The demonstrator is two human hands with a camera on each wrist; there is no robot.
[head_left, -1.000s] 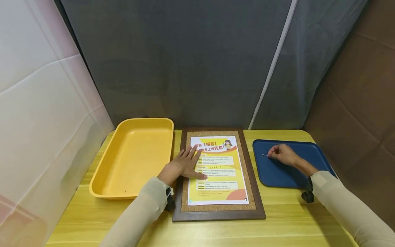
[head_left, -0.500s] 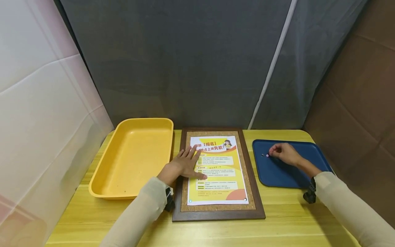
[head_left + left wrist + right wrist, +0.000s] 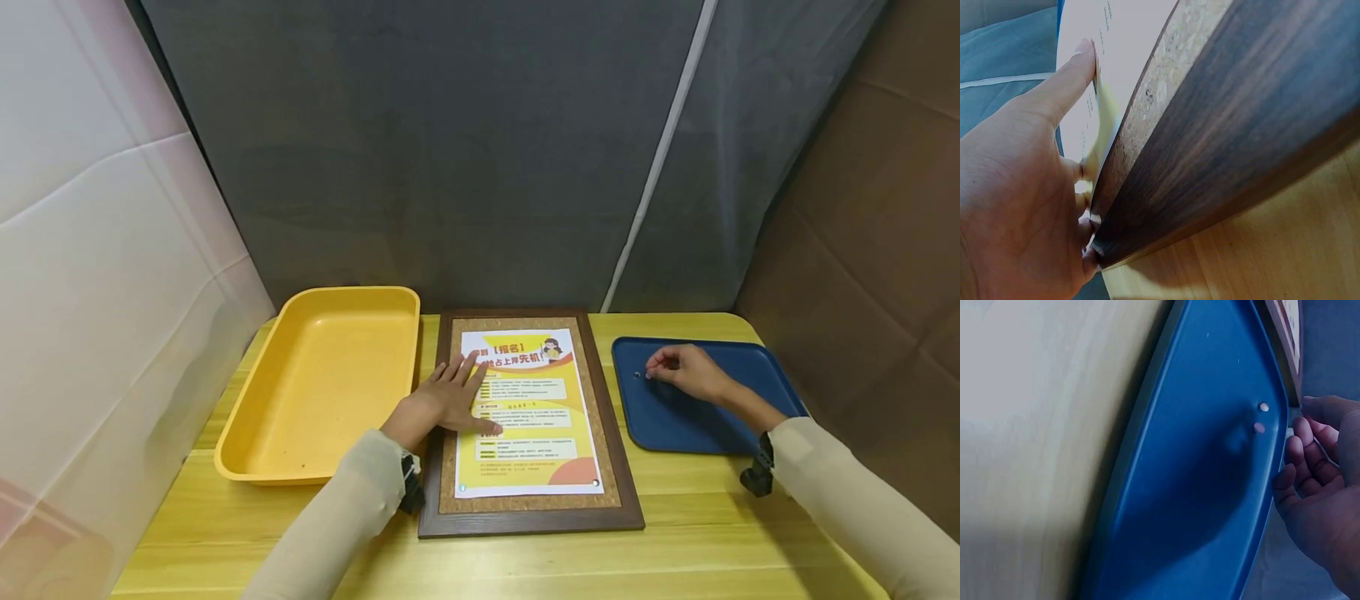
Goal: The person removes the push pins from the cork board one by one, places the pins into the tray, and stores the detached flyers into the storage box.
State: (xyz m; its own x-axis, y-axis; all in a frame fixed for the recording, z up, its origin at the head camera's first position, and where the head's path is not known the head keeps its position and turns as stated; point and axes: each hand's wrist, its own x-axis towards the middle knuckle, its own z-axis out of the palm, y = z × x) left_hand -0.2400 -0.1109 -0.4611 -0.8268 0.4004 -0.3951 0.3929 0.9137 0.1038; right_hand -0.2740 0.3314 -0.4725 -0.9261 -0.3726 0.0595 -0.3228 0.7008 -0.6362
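My left hand (image 3: 447, 398) lies with fingers spread over the left side of a yellow and white printed sheet (image 3: 525, 425), which is on a cork board (image 3: 536, 503) with a dark wood frame. In the left wrist view, the thumb (image 3: 1066, 84) rests along the paper. My right hand (image 3: 690, 373) is over the left part of a blue tray (image 3: 720, 429), fingers bent, thumb and index fingertips close to a small pink pushpin (image 3: 1259, 428). The right wrist view shows this pin lying on the tray, beside a silvery pushpin (image 3: 1264, 407).
A yellow tray (image 3: 330, 392) with a few dark specks stands left of the board on the wooden table (image 3: 525, 567). Small round pins (image 3: 596, 483) sit at the sheet's lower corners. A dark curtain (image 3: 450, 167) closes off the back, with sheets hanging at both sides.
My right fingertips were at the pink pushpin, drew slightly right so that it showed beside them, then came back over it. The left hand stays in place on the sheet.
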